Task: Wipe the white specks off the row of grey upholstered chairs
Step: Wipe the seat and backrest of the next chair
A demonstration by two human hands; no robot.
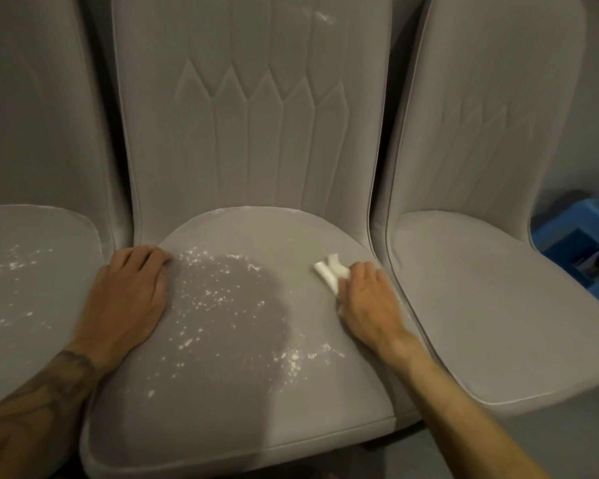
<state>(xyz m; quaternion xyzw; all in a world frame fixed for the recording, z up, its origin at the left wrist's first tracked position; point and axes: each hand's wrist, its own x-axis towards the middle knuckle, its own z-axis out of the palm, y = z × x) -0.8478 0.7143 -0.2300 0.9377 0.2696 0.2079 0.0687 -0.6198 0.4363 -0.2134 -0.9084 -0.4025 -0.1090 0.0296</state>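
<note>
Here left hand [132, 292] lies flat at seat [239, 392]'s left edge, right hand [367, 299] pinches cloth [329, 273] opposite.

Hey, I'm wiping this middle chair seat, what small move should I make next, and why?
Probably sweep the right hand with its white wipe leftward across the middle seat: the white specks lie thick between it and the left hand, which rests at the seat's left edge.
</note>
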